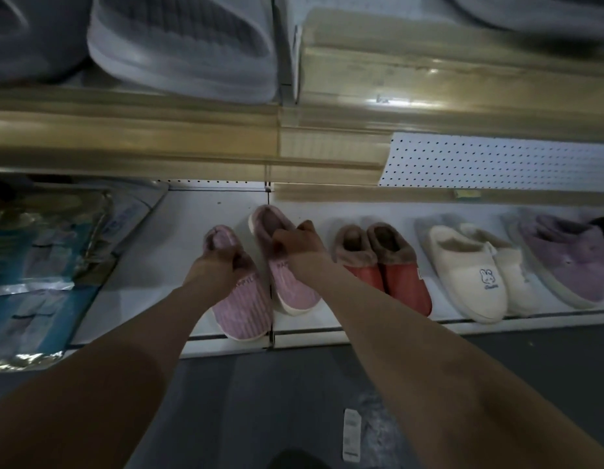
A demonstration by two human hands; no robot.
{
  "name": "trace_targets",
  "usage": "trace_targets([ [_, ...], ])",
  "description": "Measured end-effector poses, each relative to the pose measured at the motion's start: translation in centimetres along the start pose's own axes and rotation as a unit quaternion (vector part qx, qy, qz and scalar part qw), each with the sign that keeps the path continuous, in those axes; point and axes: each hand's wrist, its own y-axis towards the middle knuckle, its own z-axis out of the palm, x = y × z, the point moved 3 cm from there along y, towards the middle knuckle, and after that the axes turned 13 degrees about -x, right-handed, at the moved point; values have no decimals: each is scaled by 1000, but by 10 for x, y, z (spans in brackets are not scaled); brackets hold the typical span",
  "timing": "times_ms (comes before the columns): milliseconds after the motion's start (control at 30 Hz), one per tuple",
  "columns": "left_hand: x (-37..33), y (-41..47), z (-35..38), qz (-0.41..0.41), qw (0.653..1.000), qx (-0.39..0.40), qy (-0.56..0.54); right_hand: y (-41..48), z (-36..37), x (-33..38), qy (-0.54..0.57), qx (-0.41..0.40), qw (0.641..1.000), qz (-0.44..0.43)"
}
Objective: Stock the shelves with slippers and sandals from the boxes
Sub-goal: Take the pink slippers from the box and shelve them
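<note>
Two pink ribbed slippers with fur-lined openings lie on the white bottom shelf [151, 262]. My left hand [217, 267] grips the left pink slipper [241, 309] at its opening. My right hand [298, 247] grips the right pink slipper [293, 286] at the edge of its fur collar. The left slipper's toe reaches the shelf's front edge; the right one lies a little farther back, and the two touch side by side.
Right of them stand a red pair with brown fur [385, 265], a cream pair with a rabbit logo [473, 275] and a lilac fluffy pair [571, 258]. Bagged goods [40, 255] fill the shelf's left. Grey slides [182, 45] sit on the shelf above. A paper tag [352, 434] lies on the dark floor.
</note>
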Motion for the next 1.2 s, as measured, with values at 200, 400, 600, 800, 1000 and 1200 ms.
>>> trace_targets([
  [200,-9,-2,-4,-8,999,-52,-5,8,-18,3,53,-23,998,30],
  [400,-18,-10,-9,46,995,-83,-24,-26,-24,-8,35,-23,998,36],
  [600,-67,-30,-34,97,994,-44,26,-69,-69,-18,32,18,997,63],
  [800,-141,-78,-103,129,990,57,8,-110,-159,-20,61,47,994,77],
  [1000,-194,-126,-190,150,984,94,-4,-142,-261,-12,83,79,988,100],
  [1200,-258,-161,-301,183,976,118,-4,-172,-387,-7,96,70,986,117],
])
